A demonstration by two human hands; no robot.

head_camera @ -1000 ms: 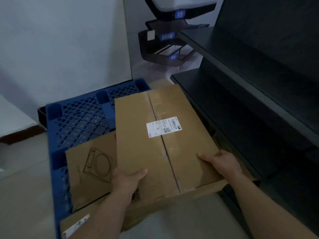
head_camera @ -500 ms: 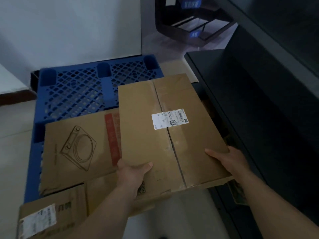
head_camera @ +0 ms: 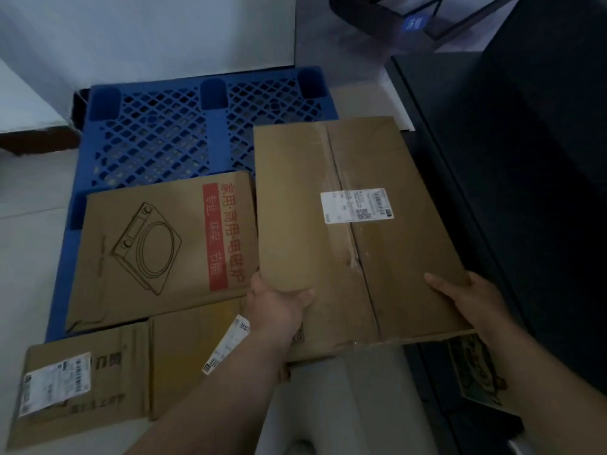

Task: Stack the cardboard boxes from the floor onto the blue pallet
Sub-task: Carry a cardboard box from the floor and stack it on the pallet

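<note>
I hold a large flat cardboard box (head_camera: pixel 354 231) with a white shipping label over the right part of the blue pallet (head_camera: pixel 170 136). My left hand (head_camera: pixel 276 307) grips its near left corner, thumb on top. My right hand (head_camera: pixel 466 297) grips its near right edge, thumb on top. A flat box printed with a cooker drawing and red lettering (head_camera: pixel 164 247) lies on the pallet's near left part. Another labelled cardboard box (head_camera: pixel 82 385) lies nearer me at the lower left, partly off the pallet.
A dark shelf unit (head_camera: pixel 525 159) runs along the right side, close to the held box. A white wall (head_camera: pixel 147 34) stands behind the pallet. Pale floor (head_camera: pixel 29 251) lies to the left. A printed box (head_camera: pixel 476 369) sits low on the right by the shelf.
The view has tilted down and closer. The held box has shifted right and lower relative to the pallet, uncovering more of the cooker-printed box. Both hands keep their grip.
</note>
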